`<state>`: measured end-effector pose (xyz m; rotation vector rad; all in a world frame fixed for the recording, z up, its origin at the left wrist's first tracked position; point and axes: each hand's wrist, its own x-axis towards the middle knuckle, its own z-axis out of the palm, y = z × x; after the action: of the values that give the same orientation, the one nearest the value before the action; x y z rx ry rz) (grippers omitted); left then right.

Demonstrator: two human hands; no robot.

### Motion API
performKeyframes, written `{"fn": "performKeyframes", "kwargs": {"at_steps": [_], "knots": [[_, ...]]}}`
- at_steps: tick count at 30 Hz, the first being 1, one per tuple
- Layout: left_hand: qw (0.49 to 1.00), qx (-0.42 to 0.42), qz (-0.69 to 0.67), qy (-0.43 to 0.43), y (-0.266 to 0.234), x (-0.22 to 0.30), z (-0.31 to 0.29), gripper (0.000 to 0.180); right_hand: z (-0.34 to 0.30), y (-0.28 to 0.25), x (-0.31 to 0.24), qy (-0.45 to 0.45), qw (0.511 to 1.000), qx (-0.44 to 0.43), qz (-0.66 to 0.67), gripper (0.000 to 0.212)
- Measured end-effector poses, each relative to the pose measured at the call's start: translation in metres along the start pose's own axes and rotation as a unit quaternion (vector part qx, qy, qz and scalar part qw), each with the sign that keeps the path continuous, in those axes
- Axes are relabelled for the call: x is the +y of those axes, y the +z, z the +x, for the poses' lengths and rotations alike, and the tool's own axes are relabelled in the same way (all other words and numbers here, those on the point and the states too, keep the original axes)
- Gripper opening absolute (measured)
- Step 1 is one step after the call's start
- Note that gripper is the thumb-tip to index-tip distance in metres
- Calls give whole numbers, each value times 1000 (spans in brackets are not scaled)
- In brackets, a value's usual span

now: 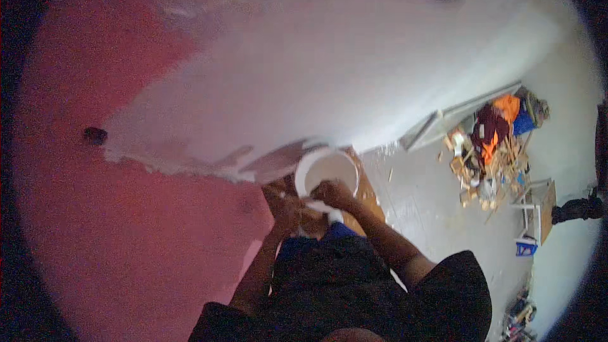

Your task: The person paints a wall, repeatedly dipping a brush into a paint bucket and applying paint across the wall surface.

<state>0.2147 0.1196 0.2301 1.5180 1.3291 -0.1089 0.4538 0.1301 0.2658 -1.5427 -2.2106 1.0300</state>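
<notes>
1. Pink wall (177, 240) with a broad pale coat (253, 107) dominates the head view; beside it, a white bucket (301, 166) sits over a brown surface (372, 206)
2. Right hand (334, 194) is at the bucket's near rim, left hand (289, 211) near it, a pale strip (313, 204) between; blur hides whether either grips anything
3. A wrist catching that rim could tip the bucket
4. A loose grip, if any, could drop the strip
</notes>
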Motion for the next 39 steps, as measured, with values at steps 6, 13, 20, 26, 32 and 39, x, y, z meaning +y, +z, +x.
{"fn": "performKeyframes", "kwargs": {"at_steps": [6, 13, 20, 26, 32, 39], "knots": [[966, -185, -9, -181, -13, -29, -8, 49, 18, 36, 23, 61, 974, 170, 140, 17], [991, -128, -42, -26, 24, -58, -6, 46, 0, 98, 95, 179, 923, 310, 141, 15], [976, 174, -130, 28, -4, 31, -62, 50, -2, 170, 146, 275, 833, 105, 469, 26], [944, 230, -182, 152, 15, -12, -13, 43, 25, 203, 176, 283, 788, 100, 537, 30], [924, 211, -314, 53, 6, -3, -27, 34, 61, 186, 137, 379, 566, 119, 722, 25], [876, 152, -457, 20, 39, -43, -27, 33, 81, 223, 161, 425, 644, 114, 626, 30]]}}
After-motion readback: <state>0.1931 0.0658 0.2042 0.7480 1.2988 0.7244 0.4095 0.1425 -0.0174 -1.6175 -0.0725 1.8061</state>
